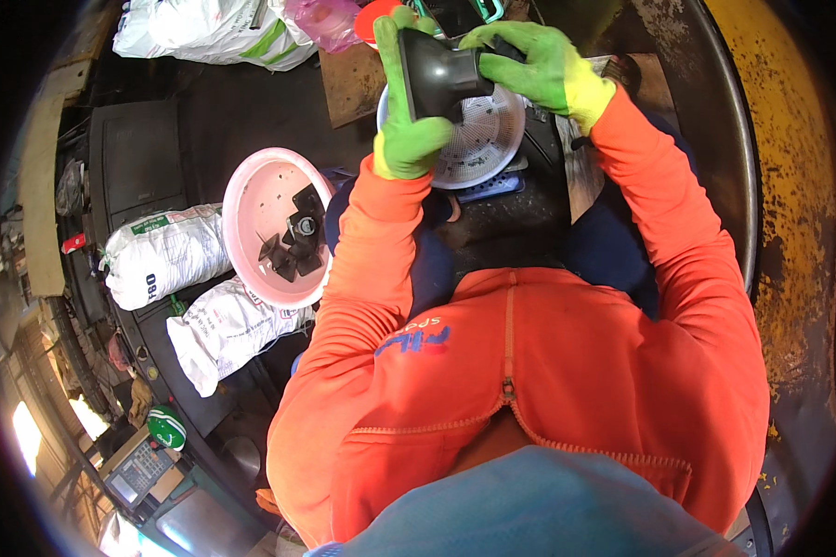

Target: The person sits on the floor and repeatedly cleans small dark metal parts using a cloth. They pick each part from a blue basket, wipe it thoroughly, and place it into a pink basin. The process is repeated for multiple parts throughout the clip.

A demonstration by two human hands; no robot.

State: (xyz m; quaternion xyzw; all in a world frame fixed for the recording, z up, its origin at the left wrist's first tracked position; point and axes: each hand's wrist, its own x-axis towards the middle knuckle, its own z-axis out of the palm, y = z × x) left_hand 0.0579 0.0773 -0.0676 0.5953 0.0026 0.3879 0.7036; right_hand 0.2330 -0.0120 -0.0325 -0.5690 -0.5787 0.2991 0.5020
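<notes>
Both my hands wear green and yellow gloves and hold a black funnel-shaped plastic part (pixel 441 74) with a wide squared flange and a round neck. My left hand (pixel 407 139) is closed along the flange, its thumb under the part. At the neck's end my right hand (pixel 546 74) is closed, fingertips against the rim. A dark piece shows between those fingers; whether it is separate cannot be made out. Directly below is a round white mesh basket (pixel 492 153). To the left stands a pink basin (pixel 241 200) with several black plastic parts (pixel 297 243) in it.
White printed sacks (pixel 172 255) lie left of the basin. Another white sack (pixel 204 32) and a pink plastic bag (pixel 325 20) are at the far left. A blue basket (pixel 492 188) sits under the mesh one. A rusty yellow metal surface (pixel 790 232) runs down the right.
</notes>
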